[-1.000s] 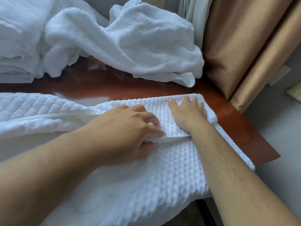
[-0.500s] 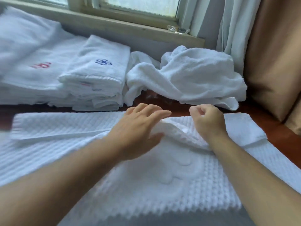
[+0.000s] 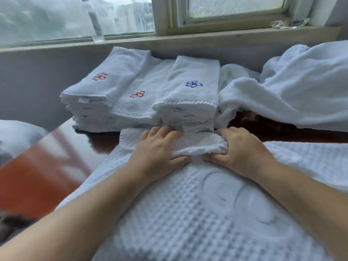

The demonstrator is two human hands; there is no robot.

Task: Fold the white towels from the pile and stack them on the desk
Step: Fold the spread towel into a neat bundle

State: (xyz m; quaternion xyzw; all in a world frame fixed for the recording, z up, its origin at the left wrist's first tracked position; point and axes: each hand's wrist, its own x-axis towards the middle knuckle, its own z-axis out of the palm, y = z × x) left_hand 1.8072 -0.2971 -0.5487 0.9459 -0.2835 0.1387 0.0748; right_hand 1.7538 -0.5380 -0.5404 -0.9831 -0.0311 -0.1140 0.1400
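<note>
— Two hands on one towel, as we read it from the head view. Our left hand [image 3: 159, 147] and right hand [image 3: 238, 149] sit side by side on the far fold of the waffle towel [image 3: 188, 213], which lies spread over the near part of the desk [image 3: 47, 166].

— How are the hands set?

— Each is curled round the bunched far edge: fingers over the top, thumb tucked under on the near side. So both have hold of the cloth, neither flat. We judge the grip is paired and close together so the fold stays even as it is carried.

— And the stack?

— Folded towels [image 3: 150, 95] stand just beyond the knuckles, against the wall under the window [image 3: 226, 14]. They lie in overlapping piles, red marks on the left ones, a blue mark on the right one. Fingertips look to touch the lowest layers, though we cannot tell for sure.

— Why there?

— Likely to keep finished work clear of the folding space, at arm's reach.

— The unfolded pile?

— Loose towels [image 3: 301, 91] heap at the far right, just beside the stack, partly resting on the desk. More remain to do, we reckon.

— Risk?

— The near end of the waffle towel hangs over the desk's edge toward us; it could drag the fold askew.
</note>
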